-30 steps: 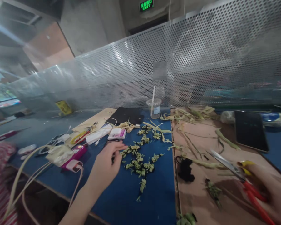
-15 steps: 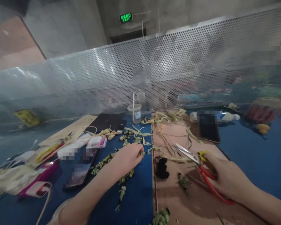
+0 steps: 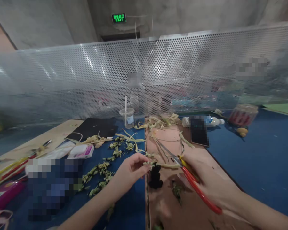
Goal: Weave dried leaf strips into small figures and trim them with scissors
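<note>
My left hand [image 3: 132,171] pinches a small green plant sprig [image 3: 151,164] between thumb and fingertips, above the seam between blue table and brown board. Scissors [image 3: 194,183] with red and yellow handles are gripped in my right hand [image 3: 206,180]. Their blades point up and left over the board, to the right of the sprig and apart from it. Just below the sprig lies a black fuzzy bundle [image 3: 155,179]. A loose dried sprig [image 3: 176,191] rests on the board under the scissors. Several leafy green strands [image 3: 98,171] lie left of my left hand.
Dried husk strips [image 3: 166,120] lie at the board's far end [image 3: 168,132]. A lidded plastic cup with a straw [image 3: 129,118] stands near the perforated metal screen [image 3: 100,73]. A dark tablet-like object [image 3: 199,132] and a bottle [image 3: 217,121] are at right. A pink-white box [image 3: 83,151] sits left.
The view has turned to the right. My left hand has come over the board's edge, closer to the scissors, and the sprig shows in its fingertips. The scissors stay in my right hand.
</note>
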`<state>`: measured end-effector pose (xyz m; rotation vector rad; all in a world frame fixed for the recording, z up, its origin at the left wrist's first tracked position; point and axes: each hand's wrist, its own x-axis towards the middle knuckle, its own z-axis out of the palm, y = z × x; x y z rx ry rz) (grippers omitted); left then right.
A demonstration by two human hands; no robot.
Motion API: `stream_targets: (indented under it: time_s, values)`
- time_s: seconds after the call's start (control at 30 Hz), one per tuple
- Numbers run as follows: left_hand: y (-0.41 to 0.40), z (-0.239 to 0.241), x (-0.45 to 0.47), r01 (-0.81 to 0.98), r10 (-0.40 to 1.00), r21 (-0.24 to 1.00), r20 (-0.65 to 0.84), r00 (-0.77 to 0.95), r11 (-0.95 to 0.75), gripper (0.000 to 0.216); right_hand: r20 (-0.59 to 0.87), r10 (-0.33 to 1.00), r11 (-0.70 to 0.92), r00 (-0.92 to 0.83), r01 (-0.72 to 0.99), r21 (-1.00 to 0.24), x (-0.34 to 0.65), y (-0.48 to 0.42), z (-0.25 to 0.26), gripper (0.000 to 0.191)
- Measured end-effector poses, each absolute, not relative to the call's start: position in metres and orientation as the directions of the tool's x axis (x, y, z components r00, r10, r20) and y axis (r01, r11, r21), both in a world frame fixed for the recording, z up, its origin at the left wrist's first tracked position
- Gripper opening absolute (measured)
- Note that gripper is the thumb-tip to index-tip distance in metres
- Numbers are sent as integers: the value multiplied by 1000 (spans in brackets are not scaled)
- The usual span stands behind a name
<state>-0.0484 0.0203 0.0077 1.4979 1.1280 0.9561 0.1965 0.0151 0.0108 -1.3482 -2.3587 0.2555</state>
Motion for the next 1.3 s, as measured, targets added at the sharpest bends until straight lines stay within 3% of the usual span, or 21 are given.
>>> stream_targets:
  time_s: [0.23,0.47,1.03,1.3]
  values:
    - [8,14,-45,128,987,991,28,155,-48,14,263,820,562,-508,801,-206,215,15,-3,10]
    - [9,12,-46,57,987,997,-51,154,43,16,247,793,598,-558,791,-133,217,18,-9,13]
    - [8,6,-49,32,995,999,-43,95,40,15,225,782,609,-581,789,-82,217,22,-19,22]
    - [6,6,-49,17,995,1000,7,99,-9,16,173,793,600,-585,799,-48,212,21,-19,13]
